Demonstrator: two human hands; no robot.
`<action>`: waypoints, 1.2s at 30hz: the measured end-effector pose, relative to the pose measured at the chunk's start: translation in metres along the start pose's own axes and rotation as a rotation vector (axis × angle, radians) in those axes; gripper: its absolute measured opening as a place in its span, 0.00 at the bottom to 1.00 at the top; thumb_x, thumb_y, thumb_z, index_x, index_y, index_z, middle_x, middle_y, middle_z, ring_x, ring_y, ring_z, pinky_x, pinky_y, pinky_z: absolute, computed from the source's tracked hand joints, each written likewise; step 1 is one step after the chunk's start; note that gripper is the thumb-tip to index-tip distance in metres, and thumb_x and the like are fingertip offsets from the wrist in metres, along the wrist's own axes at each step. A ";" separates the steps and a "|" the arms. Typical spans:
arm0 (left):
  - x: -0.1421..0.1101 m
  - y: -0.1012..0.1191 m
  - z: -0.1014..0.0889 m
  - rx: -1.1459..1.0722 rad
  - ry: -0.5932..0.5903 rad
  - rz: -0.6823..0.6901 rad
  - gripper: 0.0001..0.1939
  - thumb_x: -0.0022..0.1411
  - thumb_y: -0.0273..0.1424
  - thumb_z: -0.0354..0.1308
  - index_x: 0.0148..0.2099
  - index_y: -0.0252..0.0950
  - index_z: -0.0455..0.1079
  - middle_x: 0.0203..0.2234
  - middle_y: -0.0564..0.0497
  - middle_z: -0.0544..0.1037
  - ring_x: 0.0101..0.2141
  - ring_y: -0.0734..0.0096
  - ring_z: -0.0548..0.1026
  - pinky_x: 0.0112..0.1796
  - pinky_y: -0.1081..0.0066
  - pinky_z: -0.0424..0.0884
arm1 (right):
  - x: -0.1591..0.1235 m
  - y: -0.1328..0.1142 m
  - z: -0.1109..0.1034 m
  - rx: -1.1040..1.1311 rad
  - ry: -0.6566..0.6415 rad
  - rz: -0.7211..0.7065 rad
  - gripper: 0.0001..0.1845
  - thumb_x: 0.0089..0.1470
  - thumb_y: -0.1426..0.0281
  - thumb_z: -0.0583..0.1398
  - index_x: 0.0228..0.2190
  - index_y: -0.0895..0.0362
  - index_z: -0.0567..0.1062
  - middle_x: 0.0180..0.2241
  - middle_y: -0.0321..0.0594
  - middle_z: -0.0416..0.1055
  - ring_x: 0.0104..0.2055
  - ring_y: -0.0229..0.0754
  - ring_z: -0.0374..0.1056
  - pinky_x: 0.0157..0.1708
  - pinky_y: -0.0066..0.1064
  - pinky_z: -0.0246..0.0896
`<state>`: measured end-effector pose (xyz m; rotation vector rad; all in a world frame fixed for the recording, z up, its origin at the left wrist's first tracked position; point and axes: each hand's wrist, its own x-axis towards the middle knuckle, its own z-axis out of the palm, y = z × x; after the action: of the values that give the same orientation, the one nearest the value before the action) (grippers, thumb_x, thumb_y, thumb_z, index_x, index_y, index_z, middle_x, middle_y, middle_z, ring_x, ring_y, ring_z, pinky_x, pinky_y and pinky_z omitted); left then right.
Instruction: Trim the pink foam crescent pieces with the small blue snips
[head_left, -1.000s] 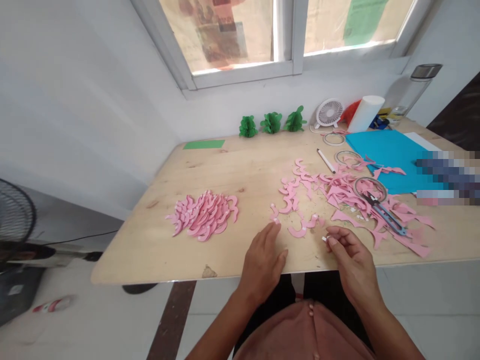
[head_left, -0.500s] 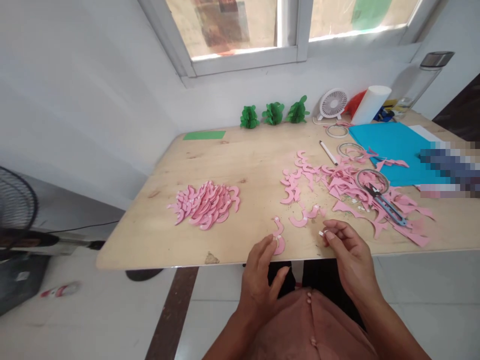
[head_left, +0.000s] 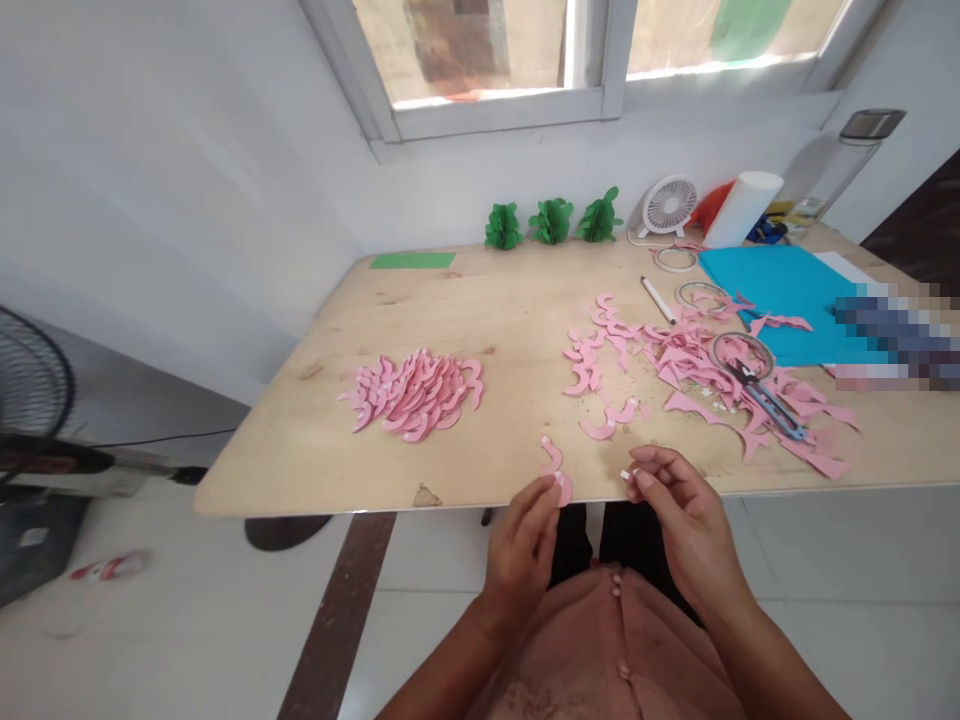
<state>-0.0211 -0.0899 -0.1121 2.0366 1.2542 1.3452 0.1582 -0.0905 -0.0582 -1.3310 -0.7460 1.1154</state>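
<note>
At the table's front edge my left hand [head_left: 525, 535] has its fingers closed on a curved pink paper piece [head_left: 564, 488] with a white patch on it. The thumb is mostly hidden behind the fingers. Another curved pink piece [head_left: 551, 453] touches its far end. To the right, my right hand [head_left: 682, 515] pinches a small white bit that looks like tape [head_left: 625, 475] between thumb and forefinger, just above the table edge. Beyond the hands lie more joined pink curves [head_left: 600, 430]. A large heap of pink curved pieces [head_left: 427, 395] lies on the left.
Pink offcuts [head_left: 686, 355] cover the right side, with a blue-handled cutting tool [head_left: 780, 405] and tape rolls [head_left: 675, 260] among them. Blue sheets [head_left: 780, 290], a white pen [head_left: 658, 300], a small fan [head_left: 670, 207] and green paper shapes [head_left: 503, 228] stand or lie farther back.
My left fingers have closed on the pink piece, and the thumb has drawn in. My right hand has come left with the white bit. The view has shifted slightly.
</note>
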 end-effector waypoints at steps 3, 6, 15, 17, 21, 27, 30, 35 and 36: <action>0.013 0.010 -0.001 -0.271 0.115 -0.329 0.17 0.60 0.29 0.57 0.52 0.40 0.67 0.38 0.46 0.77 0.36 0.66 0.77 0.41 0.63 0.75 | -0.005 0.000 0.002 0.035 -0.038 0.024 0.14 0.48 0.61 0.64 0.36 0.54 0.75 0.28 0.36 0.69 0.31 0.39 0.64 0.34 0.31 0.61; 0.027 0.020 -0.002 -0.539 0.261 -0.581 0.20 0.55 0.32 0.63 0.50 0.41 0.67 0.44 0.47 0.74 0.33 0.72 0.76 0.38 0.68 0.74 | -0.008 -0.002 0.005 0.100 -0.095 0.075 0.14 0.49 0.60 0.64 0.37 0.53 0.75 0.30 0.37 0.71 0.32 0.40 0.66 0.36 0.32 0.62; 0.053 0.044 -0.005 -0.835 0.311 -0.749 0.22 0.49 0.28 0.67 0.48 0.41 0.68 0.45 0.49 0.72 0.33 0.79 0.73 0.38 0.76 0.71 | -0.010 -0.017 0.024 0.252 -0.301 0.034 0.14 0.57 0.62 0.57 0.45 0.49 0.71 0.50 0.42 0.68 0.53 0.47 0.62 0.43 0.37 0.64; 0.055 0.047 -0.004 -0.849 0.309 -0.751 0.22 0.49 0.27 0.67 0.47 0.42 0.68 0.45 0.50 0.72 0.32 0.80 0.73 0.38 0.77 0.70 | -0.009 -0.016 0.026 0.261 -0.307 0.012 0.14 0.58 0.62 0.56 0.46 0.48 0.71 0.50 0.42 0.68 0.52 0.47 0.64 0.44 0.37 0.64; 0.055 0.050 -0.001 -0.845 0.285 -0.748 0.20 0.50 0.28 0.66 0.46 0.41 0.69 0.44 0.51 0.73 0.32 0.79 0.73 0.39 0.74 0.71 | -0.004 -0.012 0.025 0.202 -0.284 -0.049 0.15 0.59 0.62 0.55 0.48 0.49 0.69 0.48 0.42 0.70 0.45 0.44 0.68 0.46 0.38 0.63; 0.059 0.057 -0.001 -0.864 0.232 -0.817 0.16 0.55 0.32 0.63 0.46 0.38 0.68 0.42 0.48 0.75 0.36 0.73 0.75 0.43 0.69 0.69 | 0.006 -0.014 0.018 0.023 -0.275 -0.205 0.15 0.61 0.62 0.52 0.49 0.50 0.66 0.44 0.42 0.71 0.42 0.43 0.70 0.45 0.40 0.63; 0.064 0.059 -0.001 -0.883 0.214 -0.849 0.19 0.55 0.31 0.63 0.48 0.38 0.67 0.42 0.47 0.75 0.40 0.71 0.74 0.45 0.69 0.67 | 0.009 -0.017 0.017 -0.033 -0.308 -0.272 0.15 0.62 0.64 0.51 0.50 0.50 0.65 0.45 0.42 0.71 0.41 0.42 0.70 0.45 0.39 0.63; 0.068 0.060 0.005 -0.928 0.135 -0.924 0.24 0.55 0.34 0.63 0.53 0.39 0.62 0.29 0.55 0.74 0.30 0.75 0.72 0.37 0.73 0.67 | 0.010 -0.020 0.017 -0.067 -0.358 -0.343 0.15 0.63 0.65 0.50 0.52 0.48 0.64 0.45 0.41 0.70 0.41 0.40 0.69 0.45 0.36 0.63; 0.068 0.060 0.007 -0.935 0.128 -0.927 0.24 0.55 0.34 0.63 0.53 0.39 0.61 0.25 0.57 0.72 0.27 0.77 0.71 0.35 0.74 0.66 | 0.011 -0.020 0.017 -0.070 -0.363 -0.344 0.16 0.63 0.65 0.50 0.52 0.48 0.64 0.45 0.40 0.70 0.42 0.40 0.69 0.45 0.36 0.63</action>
<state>0.0219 -0.0630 -0.0368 0.6061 1.0663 1.2077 0.1502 -0.0724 -0.0383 -1.0150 -1.2404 1.0674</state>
